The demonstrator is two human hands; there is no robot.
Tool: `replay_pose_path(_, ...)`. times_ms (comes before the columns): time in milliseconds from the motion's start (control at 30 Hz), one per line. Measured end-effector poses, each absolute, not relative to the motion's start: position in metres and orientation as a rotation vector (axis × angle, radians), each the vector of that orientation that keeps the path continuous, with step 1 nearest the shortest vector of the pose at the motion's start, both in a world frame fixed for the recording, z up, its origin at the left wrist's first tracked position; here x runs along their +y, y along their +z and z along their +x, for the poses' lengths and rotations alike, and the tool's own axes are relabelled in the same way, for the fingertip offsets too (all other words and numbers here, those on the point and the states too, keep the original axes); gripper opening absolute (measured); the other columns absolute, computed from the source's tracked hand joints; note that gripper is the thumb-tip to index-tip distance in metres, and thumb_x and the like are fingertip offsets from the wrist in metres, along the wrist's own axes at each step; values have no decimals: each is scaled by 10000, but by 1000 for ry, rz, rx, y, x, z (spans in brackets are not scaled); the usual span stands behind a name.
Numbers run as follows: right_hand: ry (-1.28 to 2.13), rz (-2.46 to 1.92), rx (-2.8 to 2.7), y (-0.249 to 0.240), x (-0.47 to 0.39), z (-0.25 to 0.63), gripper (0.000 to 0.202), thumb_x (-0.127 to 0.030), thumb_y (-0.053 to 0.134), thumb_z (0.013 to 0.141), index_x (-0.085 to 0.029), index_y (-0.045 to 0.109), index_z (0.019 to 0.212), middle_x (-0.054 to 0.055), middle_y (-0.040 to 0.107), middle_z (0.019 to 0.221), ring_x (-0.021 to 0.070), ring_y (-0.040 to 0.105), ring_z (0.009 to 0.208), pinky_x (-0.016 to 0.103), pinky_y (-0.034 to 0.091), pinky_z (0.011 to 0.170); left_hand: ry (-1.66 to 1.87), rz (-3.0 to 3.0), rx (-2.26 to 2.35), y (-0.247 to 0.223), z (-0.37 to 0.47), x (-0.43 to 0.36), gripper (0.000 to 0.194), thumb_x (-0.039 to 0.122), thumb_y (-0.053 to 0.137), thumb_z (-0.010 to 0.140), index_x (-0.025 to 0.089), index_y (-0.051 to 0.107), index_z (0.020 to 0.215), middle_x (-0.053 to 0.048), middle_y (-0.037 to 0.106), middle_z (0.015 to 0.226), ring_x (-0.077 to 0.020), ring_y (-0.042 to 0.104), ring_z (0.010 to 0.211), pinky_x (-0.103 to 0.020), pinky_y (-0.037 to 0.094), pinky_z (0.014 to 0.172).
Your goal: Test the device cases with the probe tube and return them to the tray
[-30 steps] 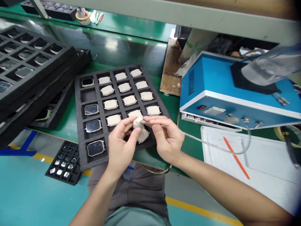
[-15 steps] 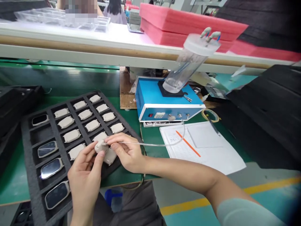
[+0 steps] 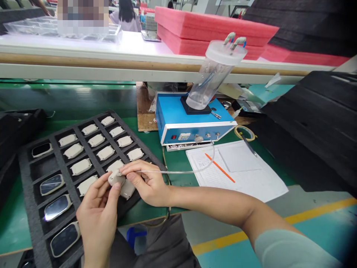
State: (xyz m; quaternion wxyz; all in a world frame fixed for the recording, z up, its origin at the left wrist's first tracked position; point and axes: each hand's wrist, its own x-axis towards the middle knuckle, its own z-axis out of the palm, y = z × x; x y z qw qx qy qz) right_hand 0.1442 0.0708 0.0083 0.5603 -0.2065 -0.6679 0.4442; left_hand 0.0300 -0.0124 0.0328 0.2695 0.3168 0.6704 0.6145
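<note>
My left hand (image 3: 97, 216) grips a small beige watch case (image 3: 114, 179) between thumb and fingers. My right hand (image 3: 149, 185) pinches the end of a clear thin tube (image 3: 181, 172) and holds it against the case; the exact tip is hidden by the fingers. Both hands are over the near right corner of a black foam tray (image 3: 30, 201). Rows of beige watch cases (image 3: 80, 166) lie in its pockets, and the left column holds several dark-screened watches (image 3: 65, 239). Another beige case (image 3: 128, 189) shows just below the held one.
The tube runs to a blue machine (image 3: 192, 121) bearing a tilted clear cylinder (image 3: 208, 78). Papers (image 3: 251, 182) with an orange strip (image 3: 220, 168), a pen (image 3: 249, 145) and a tape roll (image 3: 238, 128) lie right. Pink foam blocks (image 3: 195, 29) sit on the shelf; black foam (image 3: 315, 119) stands right.
The view has shifted slightly, so the tray, machine and shelf appear further left. Both hands keep the same hold on the watch case and tube.
</note>
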Motion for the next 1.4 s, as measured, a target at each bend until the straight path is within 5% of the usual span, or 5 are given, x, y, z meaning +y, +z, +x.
replay_pose_path(1000, 981, -394, -1539, 11, 72, 145, 148, -231, 605, 1028, -200, 738, 969, 93, 809, 996, 188, 779, 987, 332, 648, 895, 1694, 900, 1845, 30, 29, -10, 450, 383, 865, 755, 187, 773, 1150, -89, 816, 1138, -238, 798, 999, -331, 642, 956)
replay_pose_path(1400, 992, -442, -1561, 10, 72, 144, 189, -317, 584, 1041, -226, 727, 959, 71, 808, 1002, 177, 774, 986, 324, 652, 887, 1693, 909, 1852, 29, 29, -11, 460, 395, 867, 747, 192, 773, 1148, -84, 818, 1120, -223, 800, 968, -299, 646, 922)
